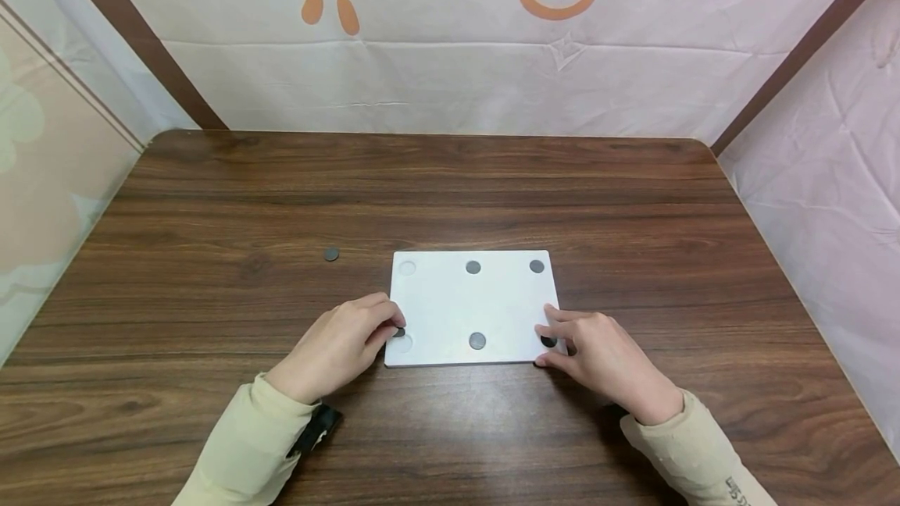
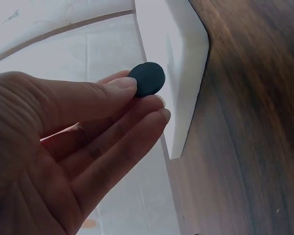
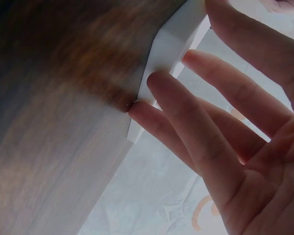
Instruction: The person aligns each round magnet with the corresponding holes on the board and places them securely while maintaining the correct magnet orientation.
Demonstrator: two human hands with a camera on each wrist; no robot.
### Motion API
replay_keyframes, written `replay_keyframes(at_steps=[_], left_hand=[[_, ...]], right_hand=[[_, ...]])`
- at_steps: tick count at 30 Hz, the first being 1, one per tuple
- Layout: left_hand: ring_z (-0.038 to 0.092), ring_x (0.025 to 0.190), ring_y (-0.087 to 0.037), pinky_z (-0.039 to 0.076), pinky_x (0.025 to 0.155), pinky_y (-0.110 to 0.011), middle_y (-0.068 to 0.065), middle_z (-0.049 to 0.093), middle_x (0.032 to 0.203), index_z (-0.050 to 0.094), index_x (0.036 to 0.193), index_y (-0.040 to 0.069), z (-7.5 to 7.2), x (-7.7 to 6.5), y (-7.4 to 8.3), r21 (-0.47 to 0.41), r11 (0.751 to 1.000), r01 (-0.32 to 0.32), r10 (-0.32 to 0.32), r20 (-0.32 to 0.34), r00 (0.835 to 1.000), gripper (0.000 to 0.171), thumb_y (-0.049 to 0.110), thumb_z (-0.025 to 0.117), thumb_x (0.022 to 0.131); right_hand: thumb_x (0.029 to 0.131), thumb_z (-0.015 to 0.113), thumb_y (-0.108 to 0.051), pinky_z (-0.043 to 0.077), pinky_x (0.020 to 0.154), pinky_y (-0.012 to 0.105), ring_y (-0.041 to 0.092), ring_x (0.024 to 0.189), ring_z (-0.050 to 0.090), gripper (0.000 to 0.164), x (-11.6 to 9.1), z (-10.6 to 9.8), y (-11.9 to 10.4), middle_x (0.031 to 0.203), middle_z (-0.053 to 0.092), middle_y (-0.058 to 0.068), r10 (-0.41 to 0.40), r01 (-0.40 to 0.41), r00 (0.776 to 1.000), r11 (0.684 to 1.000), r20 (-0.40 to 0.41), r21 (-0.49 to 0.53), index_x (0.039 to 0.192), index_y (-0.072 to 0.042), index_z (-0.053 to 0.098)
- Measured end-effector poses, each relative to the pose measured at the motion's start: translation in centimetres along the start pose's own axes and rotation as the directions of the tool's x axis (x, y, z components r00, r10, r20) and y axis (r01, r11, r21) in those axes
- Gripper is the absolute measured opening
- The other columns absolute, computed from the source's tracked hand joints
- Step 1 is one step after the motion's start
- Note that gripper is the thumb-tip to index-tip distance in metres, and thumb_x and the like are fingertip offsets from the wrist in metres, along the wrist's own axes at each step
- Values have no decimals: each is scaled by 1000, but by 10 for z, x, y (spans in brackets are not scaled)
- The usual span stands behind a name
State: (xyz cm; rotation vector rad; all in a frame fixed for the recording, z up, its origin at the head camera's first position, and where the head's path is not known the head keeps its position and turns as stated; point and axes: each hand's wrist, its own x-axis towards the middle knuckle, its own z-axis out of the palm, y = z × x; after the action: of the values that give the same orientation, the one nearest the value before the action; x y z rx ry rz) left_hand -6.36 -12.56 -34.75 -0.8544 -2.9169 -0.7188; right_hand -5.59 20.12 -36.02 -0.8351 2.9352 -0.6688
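A white rectangular board lies on the wooden table between both hands. My left hand pinches a small dark round disc between thumb and fingers, over the board's front left corner. Just below that disc in the head view is a bare round recess. The back left corner has another bare recess. Dark discs sit at the back middle, the back right and the front middle. My right hand touches the right edge with spread fingers, partly covering a front right disc.
One loose dark disc lies on the table, left of the board's back corner. A pale fabric wall with orange shapes rises behind the table's far edge. Both forearms wear light sleeves.
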Motion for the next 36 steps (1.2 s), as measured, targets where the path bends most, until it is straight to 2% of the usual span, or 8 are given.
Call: replay_keyframes(at_steps=[12,26,36], left_hand=[[61,76,-7,51,67,-30,9,64,82,65,82,17,3,1,2,-18,1000,-1,2,63,998,17,1,68,85],[61,73,-6,51,65,-28,10,65,79,66,78,18,5,4,3,-7,1000,-1,2,49,999,18,0,68,83],[57,70,-4,49,63,-26,9,63,78,65,78,17,7,5,4,-1,1000,25,-24,72,997,17,1,71,82]], right_hand=[[74,82,-20,38,50,16,-8,53,39,33,0,1,0,116,65,24,-3,3,1000,1000,-6,6,103,-7,75],[74,82,-19,38,50,16,-8,52,39,33,-1,0,0,117,65,23,11,-11,1000,1000,-8,15,104,-6,75],[75,82,-19,37,50,16,-8,51,38,33,-2,1,0,117,65,23,10,-10,1000,1000,-11,22,105,-6,75]])
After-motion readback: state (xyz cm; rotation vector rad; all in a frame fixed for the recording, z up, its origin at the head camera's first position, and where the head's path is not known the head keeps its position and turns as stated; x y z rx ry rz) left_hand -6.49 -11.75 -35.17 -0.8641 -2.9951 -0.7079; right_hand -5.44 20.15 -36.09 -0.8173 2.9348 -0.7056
